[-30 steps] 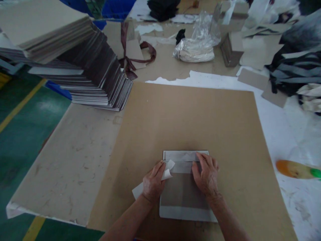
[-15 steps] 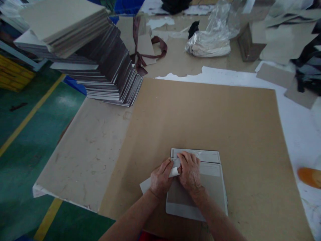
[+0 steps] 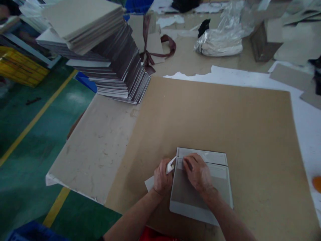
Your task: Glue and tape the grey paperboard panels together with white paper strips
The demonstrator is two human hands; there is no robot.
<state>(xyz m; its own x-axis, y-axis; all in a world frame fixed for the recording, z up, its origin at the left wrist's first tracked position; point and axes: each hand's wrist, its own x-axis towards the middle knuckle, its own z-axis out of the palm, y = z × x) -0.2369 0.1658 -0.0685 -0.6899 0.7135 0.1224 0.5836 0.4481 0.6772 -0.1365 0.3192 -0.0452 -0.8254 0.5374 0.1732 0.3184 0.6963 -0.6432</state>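
A flat grey panel [image 3: 193, 185] with pale edges and a dark crease near its far end lies on the brown board. Curled round a white paper-like strip [image 3: 170, 167], my left hand [image 3: 162, 177] is closed just beside the panel's left edge. One end of that strip pokes up to a thin point near the far left corner; a flat pale piece [image 3: 149, 183] sticks out below the hand. My right hand [image 3: 199, 172] rests over the panel near the crease, thumb and fingertips pinched together. Whatever may be between those fingertips is too small to make out.
The large brown board [image 3: 213, 113] covers much of the table. A tall, leaning stack of grey boards [image 3: 120, 73] stands at the back left. Behind are a dark ribbon [image 3: 150, 55] and a clear plastic bag [image 3: 220, 43]. An orange object [image 3: 317, 183] sits at the right edge.
My hands have moved apart: the left drew off the panel's edge with the white strip, and the right shifted slightly, its fingers now pinched. The view has swung a little left.
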